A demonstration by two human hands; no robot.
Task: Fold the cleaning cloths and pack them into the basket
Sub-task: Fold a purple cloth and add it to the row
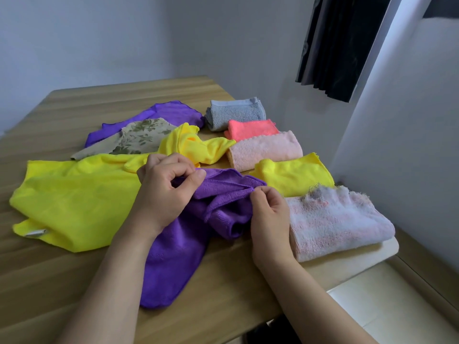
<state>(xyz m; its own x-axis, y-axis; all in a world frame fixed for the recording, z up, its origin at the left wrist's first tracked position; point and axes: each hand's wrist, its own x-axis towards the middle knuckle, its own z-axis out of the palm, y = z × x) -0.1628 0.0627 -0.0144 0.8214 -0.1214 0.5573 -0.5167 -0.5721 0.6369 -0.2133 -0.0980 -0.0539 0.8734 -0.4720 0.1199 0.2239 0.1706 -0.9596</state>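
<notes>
A crumpled purple cloth (178, 244) lies in the middle of the wooden table (74, 281). My left hand (164, 192) pinches its upper edge at the left, and my right hand (269, 214) pinches the same hemmed edge at the right. Unfolded cloths lie to the left and behind: a big yellow cloth (74, 202), a second yellow cloth (196, 145), a leaf-print cloth (139, 137) and another purple cloth (171, 111). Folded cloths line the right side: grey (234, 112), coral (252, 130), pale pink (265, 150), yellow (295, 175) and a frayed white-pink one (335, 219). No basket is in view.
The table's right edge runs close to a white wall (409, 120), with a dark curtain (342, 45) hanging above it. The frayed cloth rests on a light board (360, 254) at the table's right corner. Bare wood shows at the near left and far back.
</notes>
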